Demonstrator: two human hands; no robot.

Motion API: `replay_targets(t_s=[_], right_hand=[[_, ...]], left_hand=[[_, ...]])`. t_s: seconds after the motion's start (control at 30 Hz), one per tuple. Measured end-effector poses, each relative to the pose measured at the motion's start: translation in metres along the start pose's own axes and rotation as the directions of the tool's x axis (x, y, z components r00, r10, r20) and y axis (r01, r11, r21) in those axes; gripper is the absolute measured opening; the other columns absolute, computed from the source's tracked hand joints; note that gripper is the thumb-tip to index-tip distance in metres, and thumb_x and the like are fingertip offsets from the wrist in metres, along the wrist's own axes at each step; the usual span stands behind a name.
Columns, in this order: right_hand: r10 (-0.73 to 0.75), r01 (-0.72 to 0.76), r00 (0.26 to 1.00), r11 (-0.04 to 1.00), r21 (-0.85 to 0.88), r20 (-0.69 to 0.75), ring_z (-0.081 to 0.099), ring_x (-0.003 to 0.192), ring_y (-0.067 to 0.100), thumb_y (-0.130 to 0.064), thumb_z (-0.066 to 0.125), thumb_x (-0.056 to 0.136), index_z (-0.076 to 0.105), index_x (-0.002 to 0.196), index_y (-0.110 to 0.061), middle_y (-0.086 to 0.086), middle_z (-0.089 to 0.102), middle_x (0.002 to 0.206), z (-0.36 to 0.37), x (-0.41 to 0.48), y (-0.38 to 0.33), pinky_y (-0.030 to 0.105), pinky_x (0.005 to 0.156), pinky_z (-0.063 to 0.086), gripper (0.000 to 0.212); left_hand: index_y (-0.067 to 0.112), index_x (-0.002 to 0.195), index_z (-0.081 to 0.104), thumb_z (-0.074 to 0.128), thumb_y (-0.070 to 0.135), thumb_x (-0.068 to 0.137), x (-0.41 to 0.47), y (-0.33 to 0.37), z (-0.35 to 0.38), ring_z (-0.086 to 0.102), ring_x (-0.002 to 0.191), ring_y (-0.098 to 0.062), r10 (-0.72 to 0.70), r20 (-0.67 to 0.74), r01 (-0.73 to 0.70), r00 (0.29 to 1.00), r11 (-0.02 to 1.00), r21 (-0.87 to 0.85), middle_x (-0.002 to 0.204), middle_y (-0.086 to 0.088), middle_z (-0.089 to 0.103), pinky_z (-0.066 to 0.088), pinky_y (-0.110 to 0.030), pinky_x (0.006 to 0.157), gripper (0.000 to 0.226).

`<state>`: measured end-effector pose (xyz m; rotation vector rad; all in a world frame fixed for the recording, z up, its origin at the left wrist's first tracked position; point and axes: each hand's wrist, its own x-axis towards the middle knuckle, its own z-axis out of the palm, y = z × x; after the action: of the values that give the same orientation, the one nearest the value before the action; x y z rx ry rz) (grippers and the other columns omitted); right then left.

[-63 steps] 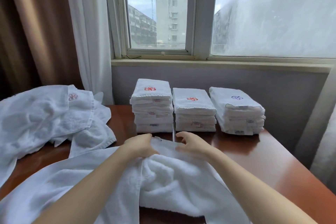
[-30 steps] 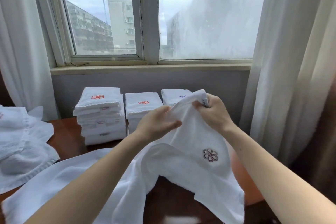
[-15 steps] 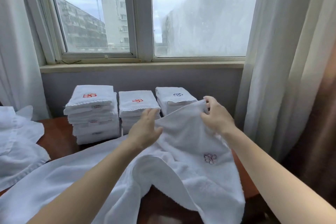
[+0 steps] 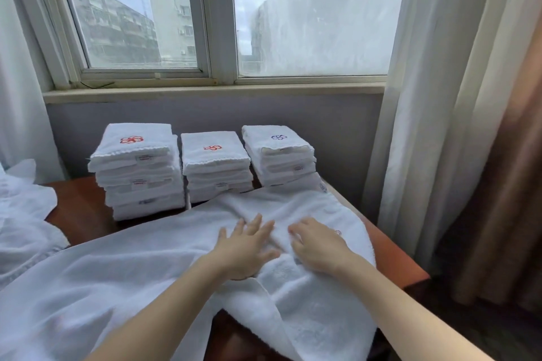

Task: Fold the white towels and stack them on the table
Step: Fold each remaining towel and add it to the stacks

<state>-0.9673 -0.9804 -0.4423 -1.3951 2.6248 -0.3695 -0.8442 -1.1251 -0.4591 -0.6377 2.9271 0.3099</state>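
While behind one towel (image 4: 140,261), three stacks (image 4: 216,165)

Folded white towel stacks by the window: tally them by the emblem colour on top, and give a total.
Red emblem: 2, the left stack of folded white towels and the middle stack
Blue emblem: 1, the right stack
Total: 3

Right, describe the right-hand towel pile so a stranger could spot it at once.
Under the window, three towel piles line the back of the table. Take the pile nearest the right-hand curtain. Its flower mark is blue; both neighbours' are red.
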Motion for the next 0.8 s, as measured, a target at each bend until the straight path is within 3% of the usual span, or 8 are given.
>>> replay_targets(t_s=[0.1,0.27,0.37,0.43,0.5,0.6,0.7,0.8], right_hand=[[-0.083,0.084,0.996,0.995,-0.049,0.016,0.039,0.128,0.026,-0.026,0.032,0.101,0.051,0.123,-0.016,0.005,0.046,0.132,0.01,0.001,-0.012,0.043,0.104,0.033,0.03],[-0.174,0.179,0.978,0.983,-0.036,0.116,0.011,0.15,0.025,-0.033,0.028,0.103,0.034,0.148,-0.021,0.006,0.016,0.162,0.026,0.01,-0.035,0.046,0.121,0.009,0.046],[-0.248,0.248,0.965,0.969,0.004,0.087,0.007,0.152,0.021,-0.036,0.03,0.104,0.031,0.152,-0.024,0.004,0.013,0.165,0.031,0.013,-0.043,0.042,0.122,0.004,0.05],[-0.277,0.273,0.958,0.96,0.058,0.076,0.008,0.152,0.019,-0.037,0.035,0.103,0.034,0.152,-0.024,0.003,0.015,0.165,0.029,0.014,-0.042,0.04,0.121,0.004,0.05],[-0.282,0.269,0.957,0.951,0.153,0.07,0.014,0.151,0.017,-0.037,0.042,0.102,0.043,0.147,-0.025,-0.001,0.023,0.163,0.026,0.013,-0.036,0.04,0.12,0.011,0.047],[-0.234,0.209,0.971,0.925,0.317,0.043,0.035,0.141,0.01,-0.037,0.05,0.098,0.053,0.138,-0.033,-0.011,0.039,0.154,0.021,0.005,-0.023,0.03,0.113,0.029,0.041],[-0.197,0.194,0.98,0.895,0.402,-0.035,0.051,0.126,0.006,-0.026,0.052,0.097,0.059,0.132,-0.032,-0.014,0.055,0.14,0.014,-0.007,-0.013,0.02,0.102,0.037,0.036],[-0.173,0.184,0.983,0.872,0.453,-0.066,0.053,0.123,0.007,-0.018,0.052,0.098,0.064,0.125,-0.027,-0.012,0.06,0.134,0.004,-0.018,-0.006,0.021,0.105,0.038,0.031]], left_hand=[[0.041,0.155,-0.01,0.029,0.07,0.095,-0.008,-0.022,0.0,-0.014,0.151,-0.023,-0.035,0.035,0.033,0.999,0.999,0.034,0.163,0.005,-0.021,-0.002,-0.064,0.115,0.077],[0.049,0.15,-0.015,0.028,0.077,0.089,-0.028,-0.059,0.0,-0.019,0.15,-0.024,-0.133,0.083,0.131,0.988,0.991,0.027,0.161,0.003,-0.027,-0.007,-0.063,0.114,0.08],[0.05,0.151,-0.012,0.033,0.076,0.089,-0.04,-0.069,-0.005,-0.018,0.15,-0.025,-0.172,0.098,0.173,0.98,0.985,-0.002,0.162,0.002,-0.024,-0.006,-0.063,0.114,0.08],[0.047,0.154,0.0,0.039,0.07,0.092,-0.048,-0.065,-0.011,-0.007,0.152,-0.025,-0.156,0.054,0.158,0.986,0.987,-0.028,0.165,0.0,-0.013,-0.001,-0.061,0.116,0.076],[0.045,0.151,0.027,0.045,0.062,0.095,-0.057,-0.056,-0.017,0.021,0.148,-0.017,-0.095,-0.085,0.088,0.992,0.993,-0.083,0.164,0.002,0.014,0.012,-0.053,0.12,0.062],[0.043,0.125,0.063,0.05,0.065,0.089,-0.076,-0.042,-0.033,0.043,0.127,0.007,0.038,-0.225,-0.097,0.974,0.962,-0.255,0.145,0.016,0.045,0.032,-0.031,0.112,0.044],[0.049,0.105,0.07,0.065,0.077,0.071,-0.097,-0.026,-0.05,0.043,0.116,0.02,0.21,-0.065,-0.218,0.975,0.889,-0.403,0.124,0.033,0.051,0.034,-0.012,0.097,0.044],[0.055,0.101,0.063,0.076,0.074,0.056,-0.107,-0.011,-0.05,0.037,0.12,0.016,0.269,0.172,-0.226,0.948,0.946,-0.232,0.126,0.038,0.04,0.03,-0.015,0.099,0.051]])
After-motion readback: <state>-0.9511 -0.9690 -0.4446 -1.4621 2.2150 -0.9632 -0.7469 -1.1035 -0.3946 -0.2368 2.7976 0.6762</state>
